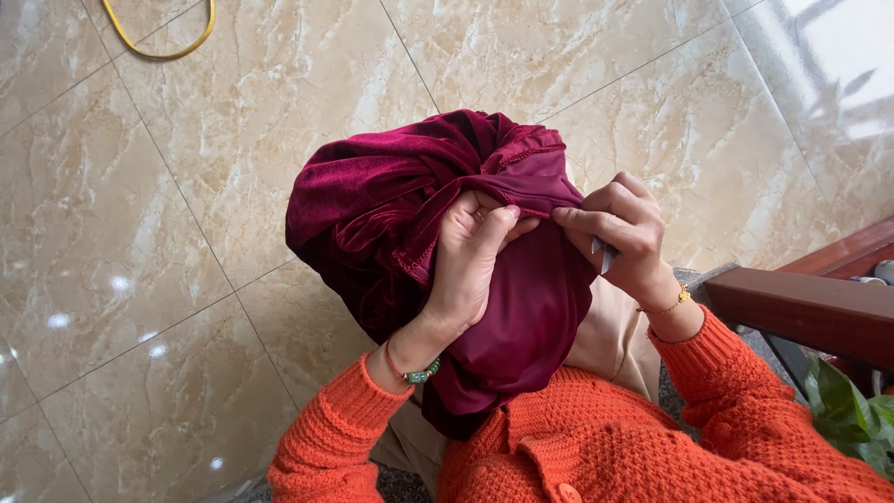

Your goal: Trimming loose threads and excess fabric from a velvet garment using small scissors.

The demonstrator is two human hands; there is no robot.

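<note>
A dark red velvet garment [372,200] with a smooth lining hangs bunched over my lap. My left hand [475,261] grips a fold of the garment near its stitched edge, thumb on top. My right hand [622,233] pinches the same edge of the cloth just to the right and also holds a small metal tool [603,251], mostly hidden by the fingers. Both hands nearly touch. Orange knitted sleeves cover my arms; a green bead bracelet [421,373] is on the left wrist, a thin gold one [672,302] on the right.
A glossy beige marble-tile floor [186,233] lies below. A dark wooden armrest [801,312] runs at right, with green plant leaves [852,414] under it. A yellow cord loop [158,42] lies at top left.
</note>
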